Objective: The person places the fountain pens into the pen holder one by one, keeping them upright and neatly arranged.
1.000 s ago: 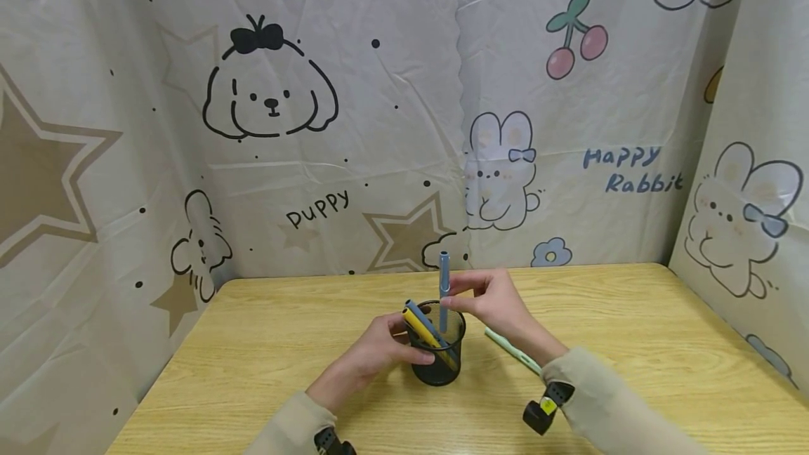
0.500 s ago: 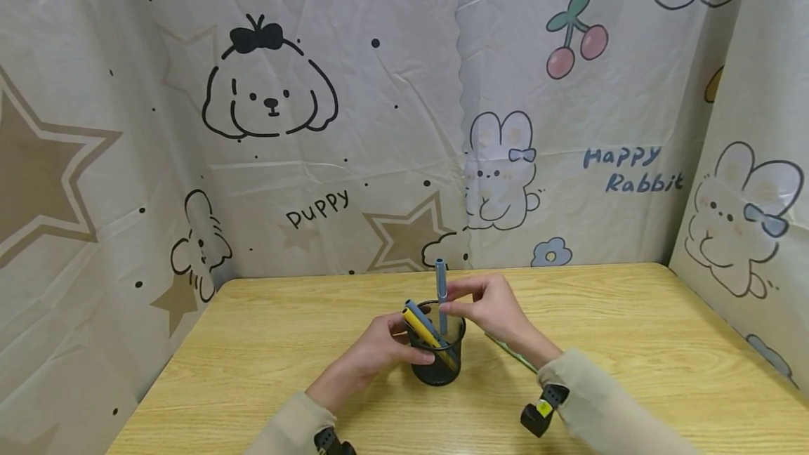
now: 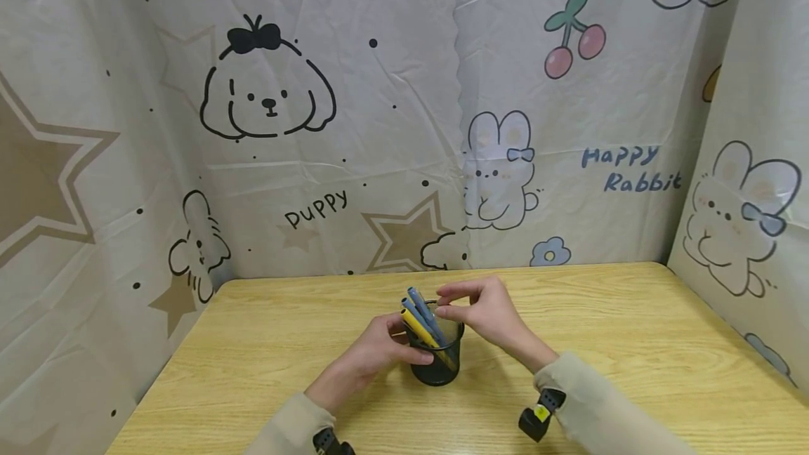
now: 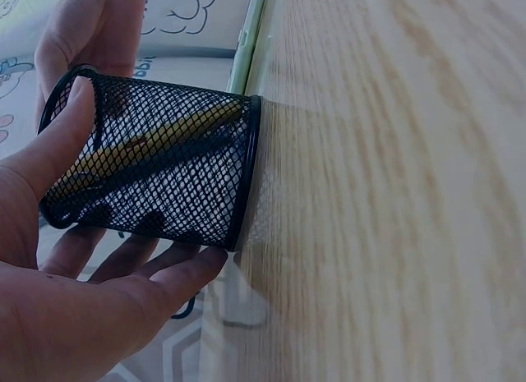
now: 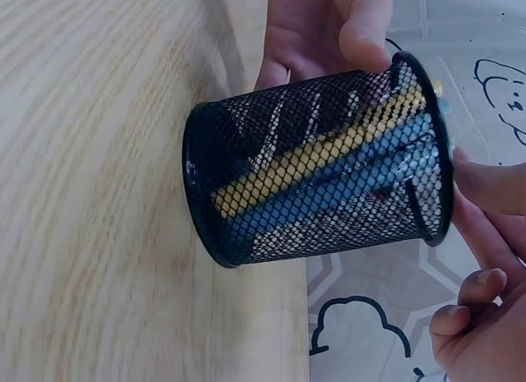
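Observation:
A black mesh pen cup (image 3: 436, 372) stands upright on the table. My left hand (image 3: 378, 351) holds it from the left, its thumb (image 4: 62, 140) on the near side by the rim and the fingers round the other side. Inside, a yellow pen (image 3: 412, 323) and two blue pens (image 3: 422, 306) lean left over the rim. My right hand (image 3: 489, 314) hovers at the cup's right rim, thumb and forefinger extended, holding nothing. In the right wrist view the yellow and blue pens (image 5: 345, 177) show through the mesh.
A light green pen (image 4: 248, 41) lies on the table beyond the cup in the left wrist view; my right forearm hides it in the head view. The wooden table (image 3: 284, 321) ends at a printed cloth backdrop (image 3: 392, 125).
My right hand has lowered a blue pen into the cup and let go of it. That pen has tipped left against the others. My left hand has stayed on the cup.

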Tool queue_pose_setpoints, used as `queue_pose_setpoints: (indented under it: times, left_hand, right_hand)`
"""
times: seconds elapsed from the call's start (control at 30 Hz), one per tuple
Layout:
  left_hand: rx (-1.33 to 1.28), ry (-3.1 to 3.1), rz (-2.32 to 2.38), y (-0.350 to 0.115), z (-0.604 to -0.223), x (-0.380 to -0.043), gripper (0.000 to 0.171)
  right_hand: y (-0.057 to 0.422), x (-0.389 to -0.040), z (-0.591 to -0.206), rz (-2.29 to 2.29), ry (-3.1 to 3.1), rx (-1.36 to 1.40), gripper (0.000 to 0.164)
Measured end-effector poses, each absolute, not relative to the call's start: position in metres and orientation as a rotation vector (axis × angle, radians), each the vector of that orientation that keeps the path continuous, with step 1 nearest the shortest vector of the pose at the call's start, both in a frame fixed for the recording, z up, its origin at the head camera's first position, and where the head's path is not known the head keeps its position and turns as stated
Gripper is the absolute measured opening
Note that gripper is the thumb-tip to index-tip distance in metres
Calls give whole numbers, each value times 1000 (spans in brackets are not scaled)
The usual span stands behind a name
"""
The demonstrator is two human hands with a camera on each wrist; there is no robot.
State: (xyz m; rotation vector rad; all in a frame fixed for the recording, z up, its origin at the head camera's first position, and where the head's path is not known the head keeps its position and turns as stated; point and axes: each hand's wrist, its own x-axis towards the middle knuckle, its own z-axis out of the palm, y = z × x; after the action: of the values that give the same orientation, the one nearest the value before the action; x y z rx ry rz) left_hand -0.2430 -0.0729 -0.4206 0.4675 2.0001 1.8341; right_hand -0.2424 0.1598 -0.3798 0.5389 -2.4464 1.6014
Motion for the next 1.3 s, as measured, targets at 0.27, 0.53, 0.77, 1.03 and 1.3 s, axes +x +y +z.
queue_pose_setpoints:
  times: [0.27,0.53,0.77,1.03,1.3]
  left_hand:
    - [478,2012,1846,-73,-419,-242,51]
    - [457,2028,1841,-74,-417,-242,46]
    - [443,2045,1832,-74,-417,-240,47]
    - [438,2037,1840,-74,-418,-240,47]
    - [447,2031,1849,-72,-420,-241,48]
  right_hand:
    - [181,-236,-372,1571,-2466,421,13]
    - [222,-232,-371,1430,-2571,352,13]
    - [256,-224,-376,1337,-2639,305,20]
    - [286,-221,-383,1173,-2714,324,19]
    - [306,-221,-389,1074,-2782,404,19]
